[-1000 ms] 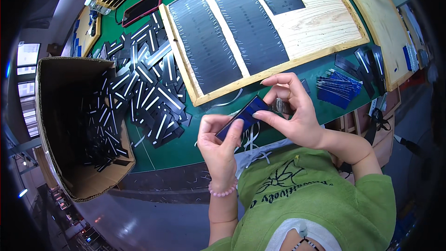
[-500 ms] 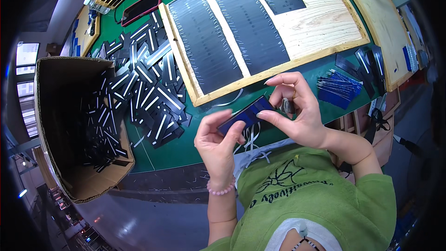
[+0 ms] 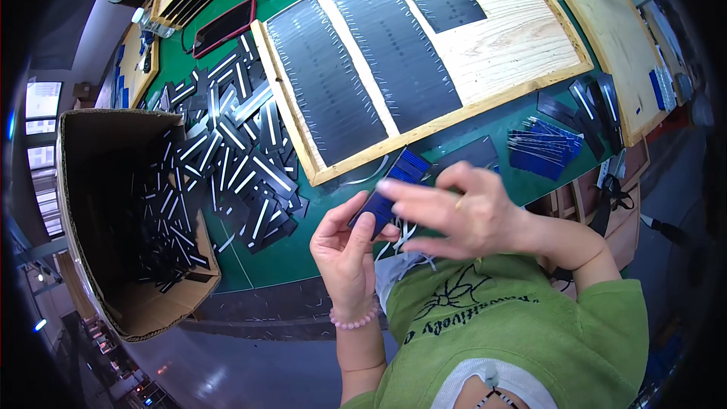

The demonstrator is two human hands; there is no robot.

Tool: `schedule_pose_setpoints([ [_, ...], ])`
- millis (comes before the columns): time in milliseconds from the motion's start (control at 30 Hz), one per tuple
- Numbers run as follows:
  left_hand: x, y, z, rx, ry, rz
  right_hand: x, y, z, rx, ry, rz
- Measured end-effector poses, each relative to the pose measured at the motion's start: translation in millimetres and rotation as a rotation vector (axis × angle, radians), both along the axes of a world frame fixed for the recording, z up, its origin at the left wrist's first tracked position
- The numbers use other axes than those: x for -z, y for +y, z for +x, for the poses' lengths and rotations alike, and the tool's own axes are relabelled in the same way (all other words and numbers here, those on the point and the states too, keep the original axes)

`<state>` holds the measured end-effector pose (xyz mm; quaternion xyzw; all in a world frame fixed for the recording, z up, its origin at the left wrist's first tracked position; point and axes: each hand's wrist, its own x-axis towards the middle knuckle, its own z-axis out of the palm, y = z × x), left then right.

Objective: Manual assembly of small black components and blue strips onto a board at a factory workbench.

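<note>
My left hand pinches a narrow dark-blue panel between thumb and fingers, its far end slanting up to the right. The panel has fine lines across its face and resembles a small solar cell. Over its middle passes my right hand, smeared by motion. The index and middle fingers reach to the panel, and the thumb is apart from them; whether anything sits in the palm is hidden. Just beyond the hands stands a wooden tray holding rows of dark strips with short wire ends.
A heap of black pieces with white stripes covers the left of the green table. An open cardboard box holds more. Blue wired pieces lie at right, a dark flat piece nearer. A red-edged phone rests far left.
My right hand has let go of the panel's far end and swung left across it. The panel has turned steeper in my left hand. The small grey thing by my right fingers no longer shows.
</note>
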<state>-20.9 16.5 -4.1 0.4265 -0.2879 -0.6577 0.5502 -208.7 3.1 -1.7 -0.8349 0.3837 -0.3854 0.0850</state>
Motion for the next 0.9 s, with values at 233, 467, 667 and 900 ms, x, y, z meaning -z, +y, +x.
schedule_pose_setpoints([
  [233, 1.9, 0.0, -2.4, 0.045, 0.039, -0.025, -5.1, -7.3, -17.8, 0.162, -0.377, 0.316],
  [467, -2.7, -1.3, -1.2, 0.13, -0.238, -0.25, -7.2, -9.0, -9.3, 0.153, -0.781, 0.795],
  [667, 7.0, 0.2, -13.2, -0.262, -0.212, -0.183, 5.4, -0.9, -7.2, 0.064, -0.818, 0.778],
  [900, 11.6, -1.9, -8.0, -0.119, -0.163, 0.025, 1.0, 0.7, -4.2, 0.068, -0.763, 0.772],
])
